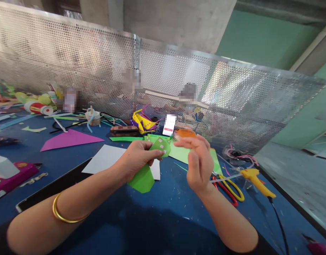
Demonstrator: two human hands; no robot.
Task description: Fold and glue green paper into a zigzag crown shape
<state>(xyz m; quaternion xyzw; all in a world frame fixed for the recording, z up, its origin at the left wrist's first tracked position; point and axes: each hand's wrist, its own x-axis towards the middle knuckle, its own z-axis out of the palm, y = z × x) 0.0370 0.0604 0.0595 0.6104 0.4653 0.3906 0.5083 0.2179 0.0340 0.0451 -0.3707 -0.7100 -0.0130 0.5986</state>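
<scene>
Forearms (104, 189) lead to left hand (139, 157) pinching green paper (142, 180), right hand (200, 163) half-curled, phone (168, 126) text unreadable.

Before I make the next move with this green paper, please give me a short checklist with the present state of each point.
1. Green paper gripped: ok, the left hand holds it.
2. Right hand free: cannot tell; it is raised apart from the paper, but something tiny could be hidden in its fingers.
3. Yellow glue gun put down: ok, it is on the table, to the right.
4. Glue gun hot: cannot tell.
5. Phone screen lit: ok.
6. Table tidy: not ok, paper scraps lie on it.
</scene>
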